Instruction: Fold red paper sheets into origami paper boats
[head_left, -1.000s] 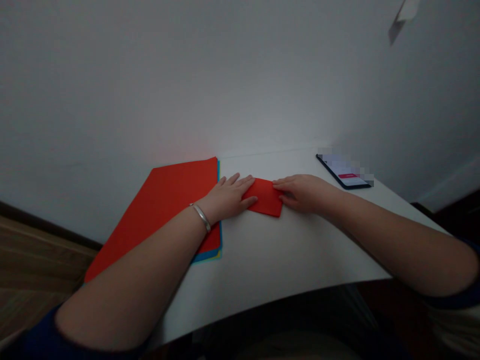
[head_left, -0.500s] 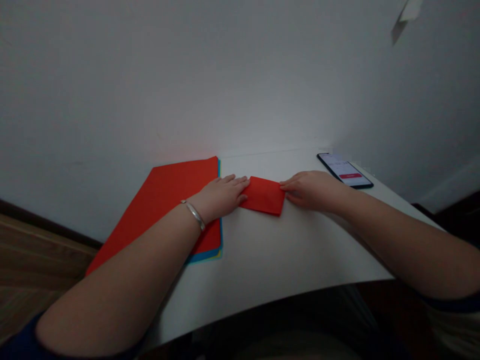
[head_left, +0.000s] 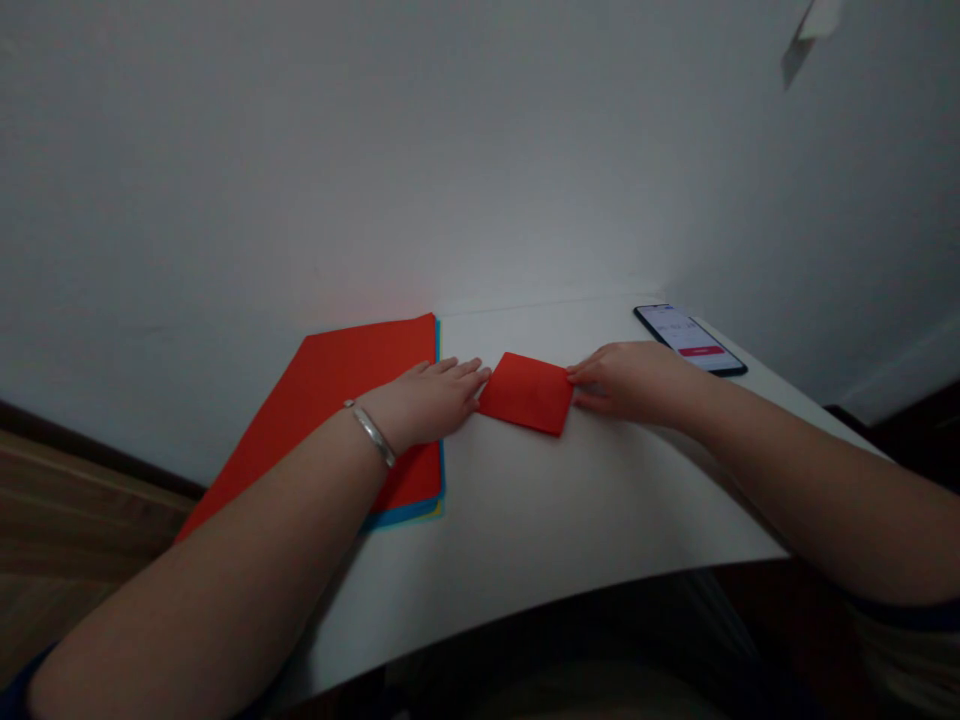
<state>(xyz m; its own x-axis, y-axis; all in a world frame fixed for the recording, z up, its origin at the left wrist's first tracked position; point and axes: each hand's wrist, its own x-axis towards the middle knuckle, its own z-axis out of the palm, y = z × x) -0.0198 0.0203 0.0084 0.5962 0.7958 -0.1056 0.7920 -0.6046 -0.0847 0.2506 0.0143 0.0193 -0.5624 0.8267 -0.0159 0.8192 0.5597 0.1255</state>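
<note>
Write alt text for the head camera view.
Two bare hands flank a small folded red paper flat on a white table: left hand at its left edge, right hand at its right. A stack of coloured sheets lies left, a phone right.

This looks like a room in a home or a small office, dimly lit, arranged as a desk corner. A plain white table [head_left: 570, 510] stands pushed against a bare pale wall [head_left: 375, 150] at 12 o'clock. At 9 o'clock, wood-grain flooring [head_left: 67, 520] with a dark skirting strip shows below the wall. A stack of coloured paper sheets [head_left: 337, 400] lies at 11 o'clock and a lit smartphone [head_left: 690, 340] at 1 o'clock.
</note>
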